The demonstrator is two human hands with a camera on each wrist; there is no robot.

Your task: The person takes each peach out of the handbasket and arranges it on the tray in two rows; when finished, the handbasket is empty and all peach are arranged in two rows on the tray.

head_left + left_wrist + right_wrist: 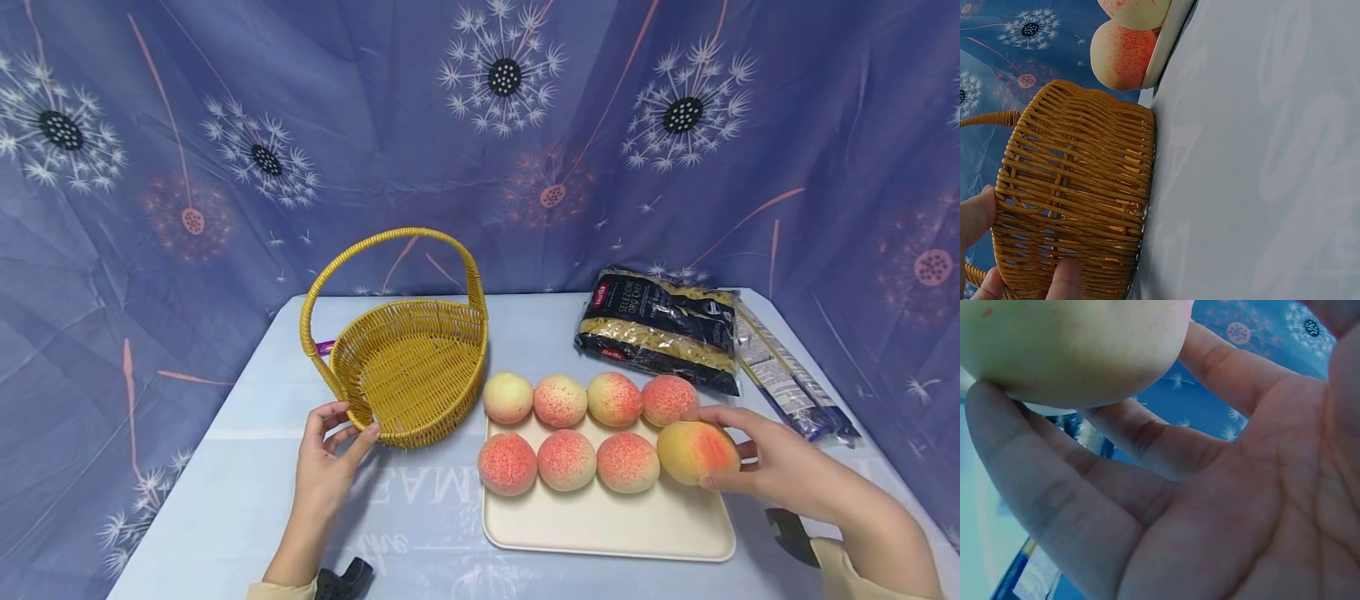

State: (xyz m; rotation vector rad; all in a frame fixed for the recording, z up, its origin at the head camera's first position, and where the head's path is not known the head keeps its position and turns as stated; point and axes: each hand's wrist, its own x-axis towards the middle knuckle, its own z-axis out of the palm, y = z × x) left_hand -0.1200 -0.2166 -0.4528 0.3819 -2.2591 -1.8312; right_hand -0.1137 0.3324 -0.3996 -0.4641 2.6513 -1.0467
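Observation:
My left hand [327,454] grips the near-left rim of a golden wicker basket [420,375] with a tall arched handle. In the left wrist view, fingertips [1065,278] lie against the woven side of the basket. Nothing shows inside the basket. On the right, my right hand [765,458] holds a yellow peach [693,452] with an orange-red blush, at the right end of the front row on a cream tray [600,529]. Fingers curve round that peach in the right wrist view. Whether it touches the tray is hidden. Several pink-and-cream peaches [567,460] stand in two rows.
A dark bag of pasta [660,329] lies behind the tray. To its right are flat printed packets [795,375]. Part of a purple object [325,347] shows behind the basket's left side. A blue dandelion-patterned cloth [360,150] hangs behind the table.

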